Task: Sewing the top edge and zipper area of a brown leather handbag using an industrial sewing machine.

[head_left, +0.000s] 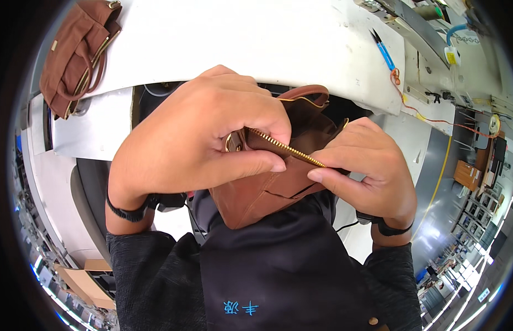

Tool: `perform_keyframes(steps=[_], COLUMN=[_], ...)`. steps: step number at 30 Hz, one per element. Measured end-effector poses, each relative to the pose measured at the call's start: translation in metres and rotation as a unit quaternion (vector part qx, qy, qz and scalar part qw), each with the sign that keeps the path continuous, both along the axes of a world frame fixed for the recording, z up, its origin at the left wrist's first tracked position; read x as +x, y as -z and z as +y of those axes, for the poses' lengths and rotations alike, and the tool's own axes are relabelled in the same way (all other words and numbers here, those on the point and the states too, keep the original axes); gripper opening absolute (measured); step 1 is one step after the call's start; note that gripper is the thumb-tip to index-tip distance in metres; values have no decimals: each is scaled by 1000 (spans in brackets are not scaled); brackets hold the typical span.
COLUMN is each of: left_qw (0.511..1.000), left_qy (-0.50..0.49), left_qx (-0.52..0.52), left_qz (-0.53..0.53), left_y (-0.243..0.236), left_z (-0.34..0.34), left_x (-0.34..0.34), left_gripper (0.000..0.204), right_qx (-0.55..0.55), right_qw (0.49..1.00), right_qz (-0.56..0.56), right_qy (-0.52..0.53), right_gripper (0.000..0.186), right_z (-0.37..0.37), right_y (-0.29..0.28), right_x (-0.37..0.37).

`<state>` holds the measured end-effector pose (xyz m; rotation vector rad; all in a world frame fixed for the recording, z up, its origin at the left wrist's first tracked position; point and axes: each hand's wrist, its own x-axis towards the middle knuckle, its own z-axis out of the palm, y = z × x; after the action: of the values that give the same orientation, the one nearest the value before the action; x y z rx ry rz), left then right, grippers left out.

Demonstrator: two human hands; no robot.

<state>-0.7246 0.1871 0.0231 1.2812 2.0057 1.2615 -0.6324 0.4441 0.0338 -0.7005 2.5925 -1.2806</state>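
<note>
A brown bag point(248, 193) with a curved handle point(317, 94) lies over my apron-covered lap, against the white worktable's front edge. A gold-toothed zipper point(284, 146) runs diagonally between my hands, and a gold metal fitting point(232, 142) shows beside it. My left hand point(207, 132) is closed on the bag at the zipper's upper left end, its thumb along the near side. My right hand point(367, 165) grips the bag at the zipper's right end between thumb and fingers. The inside of the bag is mostly shadowed or hidden by my hands.
Another brown bag point(74, 60) rests at the left end of the white table point(240, 33). Blue thread snips point(382, 49) on an orange cord lie at the right, beside machine parts point(430, 38). A cardboard box point(80, 278) stands at lower left, shelving point(474, 212) at far right.
</note>
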Motion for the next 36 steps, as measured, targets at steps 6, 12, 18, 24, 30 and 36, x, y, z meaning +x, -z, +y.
perform_keyframes(steps=[6,12,18,24,30,36], left_qw=[986,961,940,951,960,964], left_qy=[-150,-236,-266,-239,-234,-211], left_qx=[4,-17,65,47,44,58], left_qz=[68,141,204,191,150,153], left_y=[7,12,34,43,47,46], left_z=[0,8,11,5,13,9], left_x=[23,53,71,74,61,59], left_gripper=[24,28,31,31,22,23], right_qx=[79,87,109,107,105,111], right_qw=[997,994,984,978,985,982], right_qz=[-3,46,117,149,123,128], right_qy=[7,44,74,96,67,84], right_gripper=[11,13,22,30,32,32], right_z=[-12,-19,-23,-19,-16,-18], right_y=[6,10,17,26,25,25], right_x=[-4,1,18,24,23,25])
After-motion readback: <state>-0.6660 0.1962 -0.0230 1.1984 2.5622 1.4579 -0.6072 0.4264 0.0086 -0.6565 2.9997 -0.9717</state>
